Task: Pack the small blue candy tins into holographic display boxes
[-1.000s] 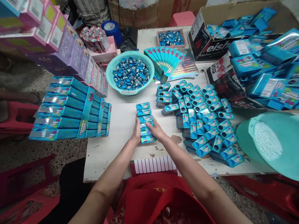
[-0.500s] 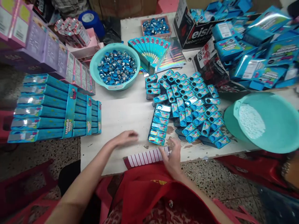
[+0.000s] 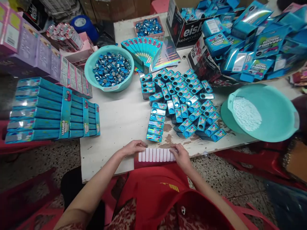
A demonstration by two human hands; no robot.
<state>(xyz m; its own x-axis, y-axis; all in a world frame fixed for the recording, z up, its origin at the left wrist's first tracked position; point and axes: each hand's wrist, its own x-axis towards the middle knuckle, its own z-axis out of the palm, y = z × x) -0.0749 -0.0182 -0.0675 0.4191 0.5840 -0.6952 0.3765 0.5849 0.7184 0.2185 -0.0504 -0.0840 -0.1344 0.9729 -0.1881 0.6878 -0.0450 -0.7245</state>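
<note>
A dark red sheet with a row of white strips lies at the table's front edge. Its upper left corner is pinched by my left hand, and my right hand pinches the right end. Just beyond the sheet stands a column of several small blue boxes with shiny tops. To their right, many more blue boxes with round openings stand close together at mixed angles.
Teal bowl of blue and silver caps at back left; teal tub with white pieces at right. Stacked long blue boxes stand left. Fanned blue cartons lie behind, cardboard boxes of blue packets at back right.
My left hand has moved right onto the sheet's left end. My right hand has closed on the right end, and the sheet lies straighter. The camera view has shifted slightly.
</note>
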